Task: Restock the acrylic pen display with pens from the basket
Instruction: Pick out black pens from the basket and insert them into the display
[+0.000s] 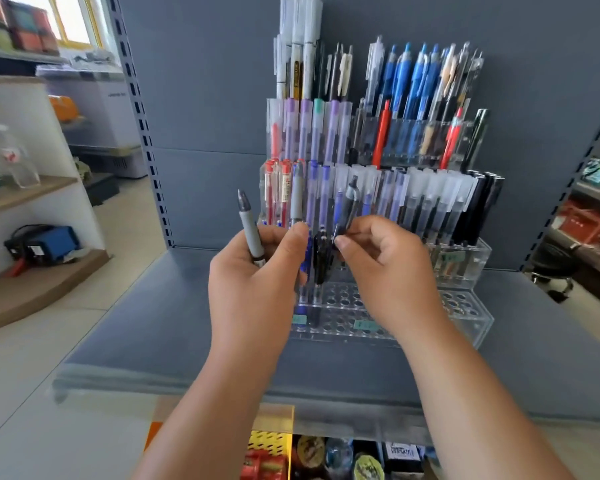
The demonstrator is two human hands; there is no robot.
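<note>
Left hand (257,275) grips 2 grey pens (251,230); right hand (390,271) pinches 1 dark pen (347,209).

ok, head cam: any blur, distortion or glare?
Head view: wide-angle slants the shelf upright at the edge; top-row pens in the acrylic display look soft; left hand with its grey pen and right hand with its dark pen are sharper; window blown out; no strong glare on the acrylic.

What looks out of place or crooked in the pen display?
In the top right row of the display, the blue pens lean at mixed angles, and a dark pen at the right end tilts outward. Nothing looks spilled or broken.
</note>
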